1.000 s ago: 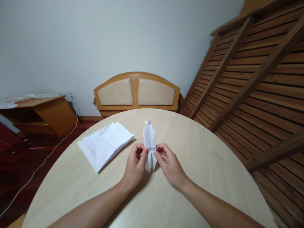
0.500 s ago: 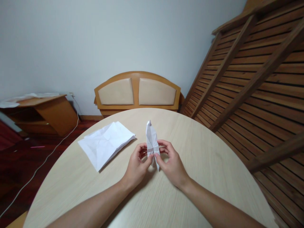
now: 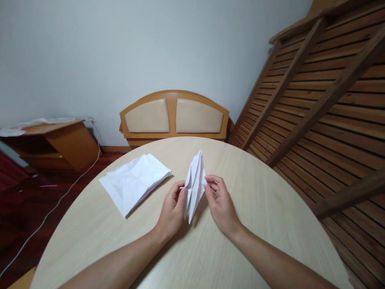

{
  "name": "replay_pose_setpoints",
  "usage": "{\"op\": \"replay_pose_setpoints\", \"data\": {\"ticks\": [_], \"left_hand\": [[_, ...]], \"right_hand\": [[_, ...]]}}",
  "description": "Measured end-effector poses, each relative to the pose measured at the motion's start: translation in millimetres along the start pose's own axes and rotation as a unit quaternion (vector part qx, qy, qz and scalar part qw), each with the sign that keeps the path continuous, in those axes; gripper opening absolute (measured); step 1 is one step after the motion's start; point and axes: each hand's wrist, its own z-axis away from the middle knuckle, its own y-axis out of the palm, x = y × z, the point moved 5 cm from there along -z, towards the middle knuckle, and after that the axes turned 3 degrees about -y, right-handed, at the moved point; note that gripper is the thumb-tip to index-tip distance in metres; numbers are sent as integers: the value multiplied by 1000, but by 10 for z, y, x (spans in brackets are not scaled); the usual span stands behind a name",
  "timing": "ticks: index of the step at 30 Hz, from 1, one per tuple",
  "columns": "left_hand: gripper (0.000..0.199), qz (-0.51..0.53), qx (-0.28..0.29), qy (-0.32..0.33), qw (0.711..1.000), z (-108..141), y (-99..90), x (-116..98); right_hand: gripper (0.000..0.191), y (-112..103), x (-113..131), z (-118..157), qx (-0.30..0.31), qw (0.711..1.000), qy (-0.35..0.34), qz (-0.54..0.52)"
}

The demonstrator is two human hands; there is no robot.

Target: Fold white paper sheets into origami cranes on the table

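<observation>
The folded white paper [image 3: 195, 185] was held upright over the middle of the round surface [image 3: 258, 192], slanting so that its top point leaned toward the surface's right edge; whether its lower tip touched the wood could not be told. Half a second earlier both thumbs had met low on its creased face; now they stood apart at its sides, and a differently pleated face showed. That suggested the piece had been turned about for work on another side. The left hand [image 3: 172, 204] had its fingers closed on the left edge; the right hand [image 3: 223, 204] pinched the right edge with its fingertips. The stack of white sheets [image 3: 136, 180], toward the surface's far left edge, lay unchanged. Beyond the far edge stood a headboard [image 3: 171, 116].
</observation>
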Motion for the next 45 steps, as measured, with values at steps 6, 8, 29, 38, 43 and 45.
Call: {"op": "replay_pose_setpoints", "data": {"ticks": [6, 8, 29, 38, 43, 45], "left_hand": [[29, -29, 10, 15, 999, -11, -1, -35], [28, -26, 29, 33, 999, -11, 21, -50], [35, 110, -41, -46, 992, -24, -15, 147], [42, 56, 45, 15, 997, -17, 50, 8], [45, 48, 41, 15, 998, -16, 91, 3], [42, 65, 40, -11, 997, -24, 100, 38]], "right_hand": [[22, 32, -34, 5, 35, 998, 46, 31], [23, 32, -4, -6, 40, 997, 35, 51], [22, 26, 49, -79, 23, 983, 78, -166], [35, -8, -67, -117, 8, 959, 167, -227], [40, 37, -132, -103, 42, 959, 198, -200], [33, 27, -192, -100, 38, 965, 195, -172]]}}
